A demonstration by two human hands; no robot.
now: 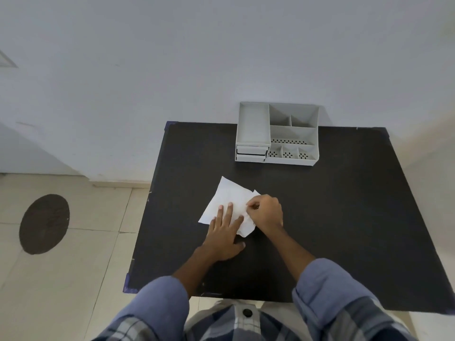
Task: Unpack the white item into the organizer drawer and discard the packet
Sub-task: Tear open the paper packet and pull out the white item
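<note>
My right hand [266,212] has its fingertips pinched together on the right edge of the white packet [229,200]. My left hand [225,232] lies flat, fingers spread, pressing the packet's near part onto the black table [344,205]; its thumb rests on the bare tabletop. Both forearms reach in from the near edge, sleeves rolled back. The packet lies mid-table, well apart from the grey organizer [277,134] at the far edge against the wall, its small drawers [251,153] on the front left. I see bare black surface all around, widest to the right.
</note>
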